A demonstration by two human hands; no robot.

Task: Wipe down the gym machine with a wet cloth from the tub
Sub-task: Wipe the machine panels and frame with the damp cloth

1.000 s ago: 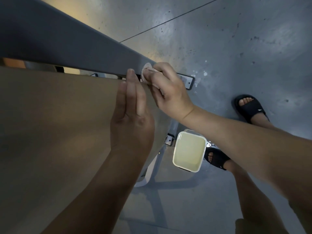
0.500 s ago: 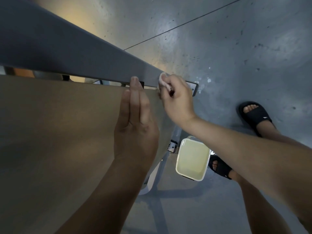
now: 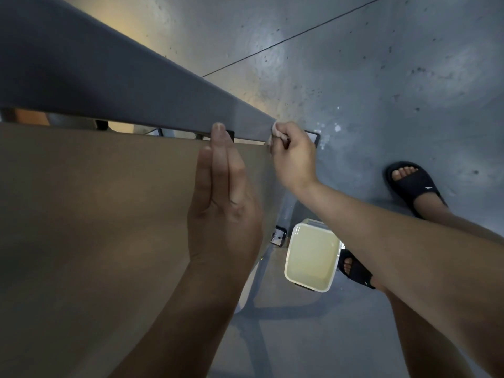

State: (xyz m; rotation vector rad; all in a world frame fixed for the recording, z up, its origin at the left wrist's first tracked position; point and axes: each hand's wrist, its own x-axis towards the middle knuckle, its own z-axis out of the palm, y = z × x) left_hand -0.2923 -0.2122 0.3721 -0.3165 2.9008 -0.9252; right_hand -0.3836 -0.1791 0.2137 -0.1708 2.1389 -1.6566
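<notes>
The gym machine [image 3: 114, 85] shows a smooth, matte grey bar slanting across the top, and below it a broad, flat tan panel [image 3: 90, 219] with a dull sheen. The left hand [image 3: 223, 203] lies flat on the panel near its upper edge, its grip apart, with straight fingers pressed side by side. The right hand [image 3: 294, 156] has its grip clamped on a small, pale, crumpled cloth [image 3: 274, 129], held against the lower end of the grey bar. The tub [image 3: 287, 268], a white rounded rectangle holding pale yellowish liquid, sits on the mottled, pitted grey floor [image 3: 395, 77] beneath the right forearm, just beside a foot in black slide sandals [image 3: 414, 184]
</notes>
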